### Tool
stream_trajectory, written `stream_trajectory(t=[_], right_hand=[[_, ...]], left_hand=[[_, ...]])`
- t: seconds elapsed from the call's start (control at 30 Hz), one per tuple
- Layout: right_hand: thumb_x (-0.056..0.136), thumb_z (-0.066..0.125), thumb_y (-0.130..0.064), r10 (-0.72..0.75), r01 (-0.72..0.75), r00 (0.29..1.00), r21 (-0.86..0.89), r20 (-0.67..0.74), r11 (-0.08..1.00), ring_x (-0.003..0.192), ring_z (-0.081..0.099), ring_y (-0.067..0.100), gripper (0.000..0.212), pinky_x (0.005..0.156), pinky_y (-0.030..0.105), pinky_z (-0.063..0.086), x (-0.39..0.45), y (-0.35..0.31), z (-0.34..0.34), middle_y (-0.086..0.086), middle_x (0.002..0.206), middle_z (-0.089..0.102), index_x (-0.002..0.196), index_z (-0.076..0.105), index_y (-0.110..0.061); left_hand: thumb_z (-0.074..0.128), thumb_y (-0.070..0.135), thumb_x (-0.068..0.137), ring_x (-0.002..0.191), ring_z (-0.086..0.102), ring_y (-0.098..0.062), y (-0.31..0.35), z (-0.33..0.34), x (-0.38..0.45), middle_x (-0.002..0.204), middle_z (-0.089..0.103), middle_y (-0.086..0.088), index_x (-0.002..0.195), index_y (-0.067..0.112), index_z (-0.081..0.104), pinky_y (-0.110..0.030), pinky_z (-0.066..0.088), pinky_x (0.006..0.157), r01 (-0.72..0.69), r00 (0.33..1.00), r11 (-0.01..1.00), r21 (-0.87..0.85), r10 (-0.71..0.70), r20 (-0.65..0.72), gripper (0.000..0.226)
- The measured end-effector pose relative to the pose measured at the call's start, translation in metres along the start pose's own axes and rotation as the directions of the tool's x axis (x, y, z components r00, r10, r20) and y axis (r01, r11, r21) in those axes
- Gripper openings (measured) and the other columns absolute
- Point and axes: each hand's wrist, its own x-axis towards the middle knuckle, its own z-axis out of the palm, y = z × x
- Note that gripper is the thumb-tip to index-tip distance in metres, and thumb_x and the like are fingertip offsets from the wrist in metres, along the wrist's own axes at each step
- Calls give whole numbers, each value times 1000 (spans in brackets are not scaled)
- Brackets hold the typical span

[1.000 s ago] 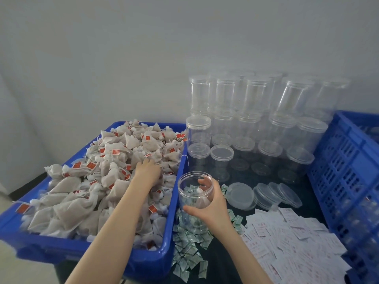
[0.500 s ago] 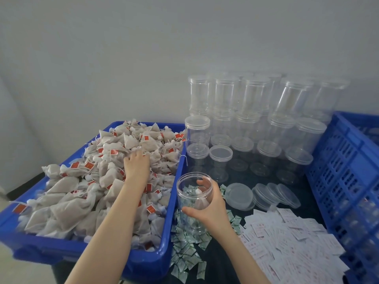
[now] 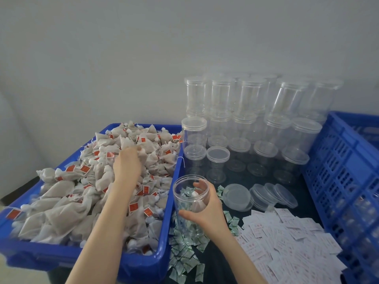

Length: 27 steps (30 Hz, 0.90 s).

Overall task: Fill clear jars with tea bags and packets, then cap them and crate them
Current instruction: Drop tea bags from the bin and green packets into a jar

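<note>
Gripping clear uncapped jar [image 3: 190,198], right hand [image 3: 207,210]

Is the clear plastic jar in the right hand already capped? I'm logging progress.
No: the clear plastic jar gripped by the right hand has an open mouth, and loose clear lids lie on the table beside it.

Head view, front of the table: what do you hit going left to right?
Blue tub heaped with tea bags, left hand down in the heap → open clear jar held by the right hand → loose clear lids → blue slatted crate.
</note>
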Motion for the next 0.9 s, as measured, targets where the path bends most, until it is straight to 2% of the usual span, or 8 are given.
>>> stream_trajectory(t=[0.17, 0.37, 0.47, 0.53, 0.67, 0.73, 0.8, 0.9], right_hand=[[59, 94, -15, 13, -13, 1000, 6, 10, 1000, 114, 52, -9, 83, 82, 1, 42, 2, 3, 1, -17, 127, 55, 121, 45, -41], [59, 94, -17, 20, -20, 1000, 13, 14, 1000, 115, 51, -11, 84, 83, 0, 41, 4, 5, 3, -18, 128, 54, 124, 45, -40], [56, 93, -22, 18, -19, 1000, 31, 15, 999, 111, 50, -16, 85, 83, 0, 41, 3, 4, 4, -19, 127, 55, 124, 46, -40], [53, 91, -28, 12, -13, 1000, 41, 3, 999, 110, 51, -16, 83, 83, 0, 41, 3, 2, 5, -21, 124, 56, 122, 46, -41], [51, 91, -29, -29, 31, 999, 65, -31, 997, 115, 57, -2, 87, 92, 14, 48, 3, 2, 6, -26, 118, 60, 125, 47, -39], [50, 91, -27, -43, 45, 998, 62, -43, 997, 115, 60, 4, 88, 91, 23, 52, 3, 2, 6, -26, 117, 60, 126, 47, -40], [50, 90, -26, -61, 63, 997, 30, -57, 998, 113, 61, 2, 88, 87, 18, 52, 3, 1, 5, -27, 117, 61, 124, 47, -44], [52, 91, -20, -47, 50, 995, 29, -83, 998, 114, 59, -1, 86, 87, 12, 48, 5, 2, 2, -22, 118, 62, 123, 47, -44]], left_hand=[[59, 11, 93, 83, 54, -10, 20, -26, -9, 110, 67, -8, 126, 16, 61, -14, 38, 65, -124, 992, 965, -232, 129, 8, 33], [66, 12, 87, 87, 54, 6, 52, -66, -29, 91, 58, 26, 106, 40, 62, -11, 38, 72, -270, 949, 811, -519, 314, -2, 34], [66, 12, 86, 89, 54, 9, 60, -71, -36, 92, 56, 29, 104, 45, 59, -9, 38, 73, -355, 897, 785, -508, 439, 51, 38], [66, 13, 87, 89, 53, 12, 63, -65, -39, 93, 57, 28, 106, 44, 59, -7, 38, 70, -384, 849, 794, -472, 504, 157, 37], [66, 18, 86, 81, 56, 10, 69, -38, -50, 86, 61, 22, 105, 39, 66, -6, 40, 67, -503, 660, 802, -321, 597, 457, 28], [65, 21, 86, 78, 58, 4, 75, -22, -58, 83, 63, 20, 107, 38, 68, -13, 45, 69, -586, 590, 785, -200, 583, 559, 28], [63, 18, 85, 82, 62, 0, 79, -11, -60, 87, 69, 18, 110, 39, 67, -24, 53, 75, -630, 563, 768, -111, 551, 616, 32], [65, 19, 86, 86, 65, 3, 79, -8, -52, 91, 73, 16, 109, 33, 69, -25, 54, 85, -554, 552, 792, -256, 580, 599, 26]])
